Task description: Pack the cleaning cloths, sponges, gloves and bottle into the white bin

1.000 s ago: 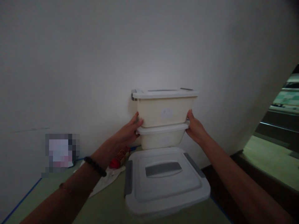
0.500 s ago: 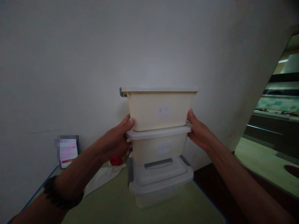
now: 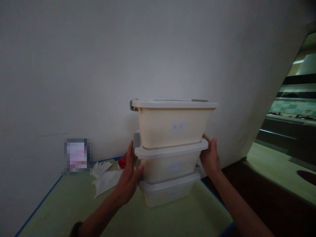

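Observation:
Three cream storage boxes with pale lids and grey clips stand stacked in front of me. The top box (image 3: 158,126) carries a small white label and sits on the lid of the middle box (image 3: 158,168). Below it, the bottom box (image 3: 170,194) is on the green tabletop. My left hand (image 3: 129,179) holds the middle box's left side, thumb near the front corner. On the opposite side, my right hand (image 3: 209,156) grips the middle box at its lid's end, some fingers hidden behind it.
White paper or cloth (image 3: 107,181) and a red item (image 3: 122,162) lie left of the stack. A blurred-out screen device (image 3: 77,154) leans against the wall (image 3: 98,65). Blue edging (image 3: 39,207) runs along the green table (image 3: 74,200). A kitchen area shows at right.
The top and middle boxes have come down together onto the bottom box, whose lid top is now covered. My hands have moved down with them, and the view has shifted slightly.

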The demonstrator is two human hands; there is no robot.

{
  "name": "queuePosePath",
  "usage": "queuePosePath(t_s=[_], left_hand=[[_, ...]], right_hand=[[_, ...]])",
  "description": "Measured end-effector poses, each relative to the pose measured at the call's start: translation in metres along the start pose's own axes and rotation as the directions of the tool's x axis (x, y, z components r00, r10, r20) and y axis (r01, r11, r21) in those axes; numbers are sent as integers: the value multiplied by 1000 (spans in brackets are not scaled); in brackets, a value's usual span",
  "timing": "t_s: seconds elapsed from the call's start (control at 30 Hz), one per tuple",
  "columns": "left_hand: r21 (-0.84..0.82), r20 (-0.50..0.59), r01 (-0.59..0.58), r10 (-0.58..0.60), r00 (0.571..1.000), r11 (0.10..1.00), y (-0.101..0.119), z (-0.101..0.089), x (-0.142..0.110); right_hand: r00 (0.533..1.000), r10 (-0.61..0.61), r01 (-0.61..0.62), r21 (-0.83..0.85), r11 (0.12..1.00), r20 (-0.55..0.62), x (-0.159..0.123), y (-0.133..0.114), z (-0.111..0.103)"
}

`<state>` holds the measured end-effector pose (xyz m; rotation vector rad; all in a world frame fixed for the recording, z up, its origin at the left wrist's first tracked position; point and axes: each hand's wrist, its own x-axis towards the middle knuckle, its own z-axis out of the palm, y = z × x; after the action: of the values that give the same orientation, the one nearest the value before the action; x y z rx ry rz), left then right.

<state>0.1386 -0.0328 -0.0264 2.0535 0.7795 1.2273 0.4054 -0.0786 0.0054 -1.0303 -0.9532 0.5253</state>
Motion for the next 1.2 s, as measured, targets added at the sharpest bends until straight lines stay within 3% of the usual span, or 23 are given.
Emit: queuePosePath(t_s=[0.1,0.2,0.4,0.67,0.97,1.2], left_hand=[[152,42,-86,80,996,985,-18,18,-27],[241,-41,-93,106,994,966,-20,33,-34],[293,-112,-129,168,979,947,-39,48,3],[284,-158,-51,99,982,957,-74,59,54],[265,-244,-33,100,965,964,-101,68,83],[183,-274,-30,80,958,983,-112,68,90]], right_hand=[[997,31,-45,-182,982,-77,-8,25,-5],[988,48,-98,-356,929,-147,-10,40,-8],[988,-21,-55,-462,885,-156,25,53,0],[976,-10,-114,-556,823,-216,74,90,20],[977,-29,-107,-610,785,-210,115,116,39],[978,-50,-93,-642,761,-202,118,122,40]])
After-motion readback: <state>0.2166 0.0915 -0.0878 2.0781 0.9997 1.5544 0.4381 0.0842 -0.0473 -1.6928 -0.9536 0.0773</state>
